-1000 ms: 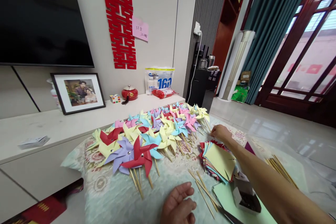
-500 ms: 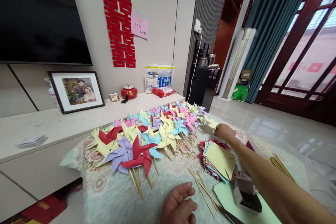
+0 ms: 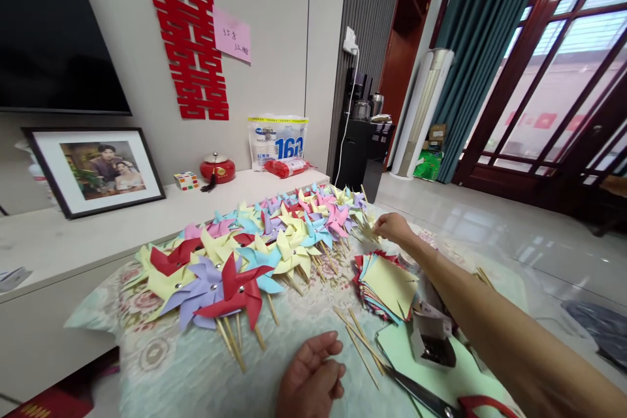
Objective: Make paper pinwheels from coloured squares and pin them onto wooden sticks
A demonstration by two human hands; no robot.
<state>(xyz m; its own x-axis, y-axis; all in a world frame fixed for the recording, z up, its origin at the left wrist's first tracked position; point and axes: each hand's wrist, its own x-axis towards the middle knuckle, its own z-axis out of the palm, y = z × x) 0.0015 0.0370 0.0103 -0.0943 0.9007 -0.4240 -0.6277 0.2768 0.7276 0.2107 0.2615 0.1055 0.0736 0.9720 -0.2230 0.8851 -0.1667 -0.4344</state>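
The right hand (image 3: 392, 227) pinches a yellow pinwheel (image 3: 368, 230) at the far end of the pinwheel row (image 3: 255, 255), while the left hand (image 3: 309, 384) rests half-open and empty on the surface (image 3: 196, 366), steadying the reach.

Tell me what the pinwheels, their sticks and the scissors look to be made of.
Pinwheels: thin matte coloured paper, folded into curled vanes, each with a shiny, likely metal, pin at the centre.
Sticks: pale, slim and straight, probably bamboo or wood.
Scissors: dark metal blades, glossy red handles, probably plastic.
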